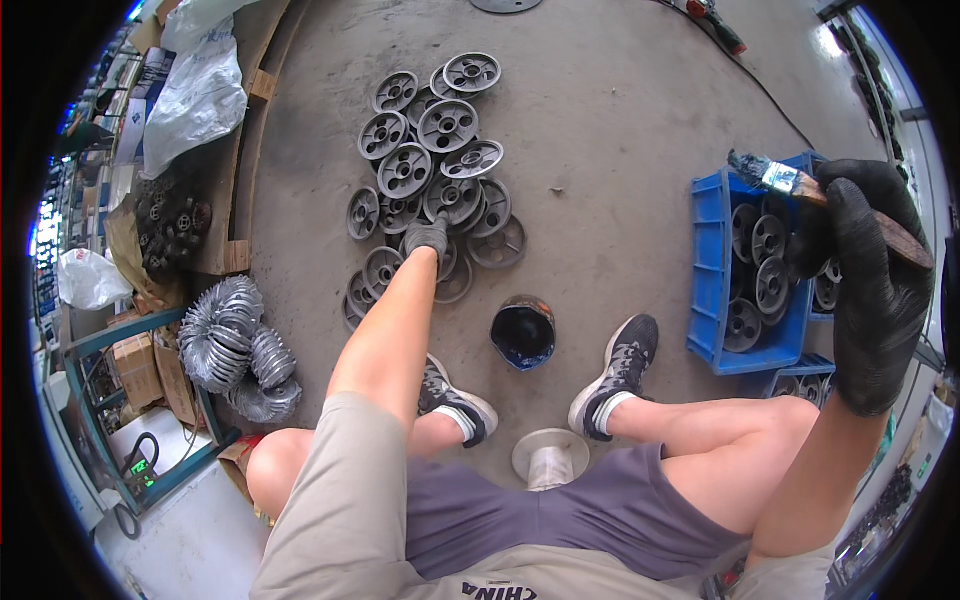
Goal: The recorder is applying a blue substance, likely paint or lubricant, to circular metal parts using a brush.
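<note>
Brush raised in one hand, a wheel reached for with the other

Through the head camera I have my left hand down on the floor pile of grey spoked wheels, its gloved fingers bent at the near rim of one wheel. Whether they have closed on it I cannot tell, since the back of the glove hides the fingertips. My right hand, in a black glove, is curled firmly around the brush's wooden handle, up beside the blue crate, which has more wheels in it.

I judge the step in hand to be taking up that wheel. Its neighbours overlap it, so I would hook fingers well under the rim, or through a gap between spokes, and tip it free before lifting; a straight pull could drag others along. The thumb should press on the opposite face so the disc cannot swivel.

The bristles look wet and dark, so I would hold them level and clear of the crate until needed. The pot of dark liquid stands between the shoes: carry the wheel around it, not across.
</note>
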Available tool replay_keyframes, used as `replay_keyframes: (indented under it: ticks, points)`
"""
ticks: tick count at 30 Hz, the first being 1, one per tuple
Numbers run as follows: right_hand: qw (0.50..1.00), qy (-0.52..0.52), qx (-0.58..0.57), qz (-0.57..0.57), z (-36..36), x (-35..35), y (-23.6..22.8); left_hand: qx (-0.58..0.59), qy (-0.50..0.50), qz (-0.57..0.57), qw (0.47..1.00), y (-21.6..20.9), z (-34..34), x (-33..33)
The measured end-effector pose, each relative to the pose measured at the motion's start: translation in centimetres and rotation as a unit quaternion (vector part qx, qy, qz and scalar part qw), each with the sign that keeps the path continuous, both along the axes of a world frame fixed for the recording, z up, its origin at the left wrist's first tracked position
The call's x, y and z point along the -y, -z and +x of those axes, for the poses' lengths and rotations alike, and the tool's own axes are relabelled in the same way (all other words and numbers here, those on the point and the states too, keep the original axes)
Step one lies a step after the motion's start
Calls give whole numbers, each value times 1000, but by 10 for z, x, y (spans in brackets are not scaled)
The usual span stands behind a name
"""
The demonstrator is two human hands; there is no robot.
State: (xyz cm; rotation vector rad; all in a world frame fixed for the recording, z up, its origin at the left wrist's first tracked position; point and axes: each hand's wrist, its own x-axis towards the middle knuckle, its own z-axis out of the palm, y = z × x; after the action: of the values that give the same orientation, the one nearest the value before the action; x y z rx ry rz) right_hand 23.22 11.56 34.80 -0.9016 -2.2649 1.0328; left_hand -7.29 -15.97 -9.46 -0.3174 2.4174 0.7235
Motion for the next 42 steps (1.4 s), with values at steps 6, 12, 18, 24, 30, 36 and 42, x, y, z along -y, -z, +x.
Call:
replay_keyframes:
  ticks: [6,12,18,24,30,36,42]
  points:
    - [997,-3,-22,-76,-9,18,-1,59,231,-190,952,6,3,5]
    - [990,-55,-40,-126,-5,21,-5,-50,232,-106,966,-66,7,39]
    - [967,-198,0,-158,-27,58,4,-223,159,223,935,-189,-64,102]
    - [902,-295,101,-298,-24,92,51,-143,-8,503,852,-412,24,81]
    - [837,-279,370,-292,-23,140,151,-95,-6,586,805,-421,62,80]
    - [811,-335,457,-146,-39,186,268,-322,152,404,843,-417,57,91]
    - [797,-375,470,53,-37,217,312,-415,205,303,833,-414,42,96]
